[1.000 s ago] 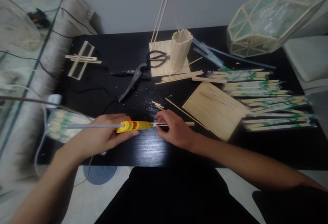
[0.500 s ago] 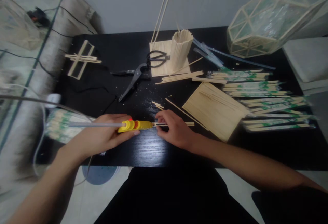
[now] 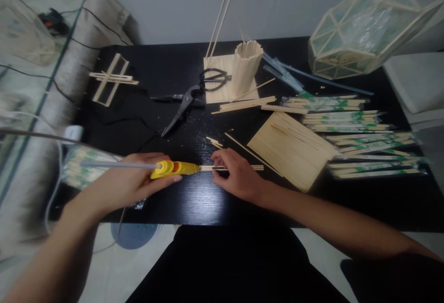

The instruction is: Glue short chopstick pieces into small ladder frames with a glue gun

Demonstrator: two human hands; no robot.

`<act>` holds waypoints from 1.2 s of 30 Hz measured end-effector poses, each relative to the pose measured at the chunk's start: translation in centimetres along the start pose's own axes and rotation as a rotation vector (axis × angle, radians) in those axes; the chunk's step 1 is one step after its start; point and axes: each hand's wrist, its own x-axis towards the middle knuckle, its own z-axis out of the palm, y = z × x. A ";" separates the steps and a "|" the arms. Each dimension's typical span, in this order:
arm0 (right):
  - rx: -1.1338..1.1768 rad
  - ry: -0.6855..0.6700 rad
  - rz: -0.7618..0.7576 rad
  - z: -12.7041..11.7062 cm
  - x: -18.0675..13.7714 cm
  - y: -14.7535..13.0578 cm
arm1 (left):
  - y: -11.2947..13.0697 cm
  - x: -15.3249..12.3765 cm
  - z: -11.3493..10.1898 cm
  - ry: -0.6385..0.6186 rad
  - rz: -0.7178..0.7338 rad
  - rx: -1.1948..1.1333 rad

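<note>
In my left hand (image 3: 138, 178) is a yellow hot glue gun (image 3: 178, 168), the fingers wrapped round its handle. A grey-white glue stick (image 3: 118, 164) juts from the gun's back end, and its nozzle meets the left end of some thin wooden sticks (image 3: 206, 168). My right hand (image 3: 236, 173) pinches these sticks, which lie level, with a dark gap between them; their right ends show past my fingers. Short stick pieces (image 3: 215, 142) and one long thin stick (image 3: 253, 154) lie just beyond my right hand.
Behind are black scissors (image 3: 187, 99), a stick cup (image 3: 245, 69) on a square stick base (image 3: 215, 95), and a stick panel (image 3: 294, 150). Wrapped chopsticks (image 3: 374, 143) lie right, a stick frame (image 3: 113, 80) left. A faceted glass-like case (image 3: 367, 30) stands back right. Cords (image 3: 58, 134) run at left.
My left hand has drawn the glue gun a little to the left, and more of the sticks' left end shows. My right hand stays in place on the sticks.
</note>
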 end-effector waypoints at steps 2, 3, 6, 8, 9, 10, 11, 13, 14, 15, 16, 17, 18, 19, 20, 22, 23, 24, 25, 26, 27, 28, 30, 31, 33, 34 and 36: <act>-0.005 -0.008 0.011 0.0 0.0 0.0 | -0.1 -0.1 0.0 0.009 0.003 0.000; -0.007 -0.011 0.016 -0.1 0.1 -0.1 | -0.2 -0.1 0.1 0.010 0.003 0.004; -0.012 -0.016 0.018 -0.1 0.1 -0.1 | -0.4 -0.2 0.1 0.012 0.004 0.022; -0.011 -0.014 0.017 -0.1 0.0 -0.1 | -0.5 -0.2 0.2 0.014 0.018 0.031; -0.008 -0.010 0.014 -0.1 0.0 -0.1 | -0.5 -0.2 0.2 0.016 0.024 0.034; -0.003 -0.007 0.009 -0.1 0.0 0.0 | -0.5 -0.1 0.2 0.019 0.026 0.036; 0.002 -0.003 0.006 -0.1 0.0 0.0 | -0.5 -0.1 0.2 0.018 0.022 0.036; 0.007 -0.004 0.002 -0.1 0.0 -0.1 | -0.5 0.0 0.2 0.013 0.010 0.038; 0.006 -0.009 0.003 -0.1 0.0 -0.1 | -0.5 0.0 0.2 0.011 0.003 0.038; 0.003 -0.012 0.006 -0.1 0.0 -0.1 | -0.5 0.0 0.2 0.011 -0.003 0.038; 0.001 -0.014 0.007 -0.1 0.0 -0.1 | -0.6 0.0 0.2 0.013 -0.008 0.040; -0.001 -0.016 0.008 -0.1 0.0 -0.1 | -0.6 0.0 0.2 0.016 -0.013 0.042; -0.001 -0.015 0.009 -0.1 0.0 -0.1 | -0.6 0.0 0.2 0.016 -0.020 0.046; 0.001 -0.014 0.011 -0.1 0.0 -0.1 | -0.6 0.0 0.2 0.017 -0.022 0.047; 0.003 -0.014 0.015 -0.1 0.0 -0.1 | -0.5 0.0 0.2 0.018 -0.015 0.047; 0.002 -0.015 0.023 -0.1 -0.1 -0.1 | -0.4 0.0 0.2 0.022 -0.001 0.047; 0.001 -0.012 0.025 0.0 -0.1 -0.1 | -0.3 0.1 0.2 0.027 0.008 0.047; 0.002 -0.009 0.023 0.0 -0.1 -0.1 | -0.3 0.1 0.1 0.031 0.014 0.046; 0.001 -0.007 0.022 0.0 -0.1 -0.1 | -0.2 0.2 0.2 0.034 0.016 0.044; 0.002 -0.005 0.019 0.0 -0.1 -0.1 | -0.1 0.3 0.2 0.033 0.016 0.041; 0.003 -0.004 0.017 0.0 -0.1 -0.1 | -0.1 0.4 0.2 0.035 0.023 0.035; 0.002 -0.002 0.016 0.0 -0.1 -0.1 | 0.0 0.5 0.3 0.039 0.038 0.026; -0.004 -0.008 0.018 -0.1 0.0 -0.1 | 0.0 0.9 0.5 0.055 0.072 0.010; -0.007 -0.011 0.022 -0.1 0.0 -0.1 | 0.0 1.0 0.6 0.061 0.085 0.008; -0.006 -0.015 0.026 -0.1 0.1 -0.1 | 0.1 1.2 0.7 0.069 0.092 0.001; -0.005 -0.016 0.025 -0.1 0.1 -0.2 | 0.1 1.3 0.7 0.068 0.091 -0.007; -0.006 -0.015 0.019 -0.1 0.1 -0.2 | 0.2 1.3 0.6 0.064 0.090 -0.035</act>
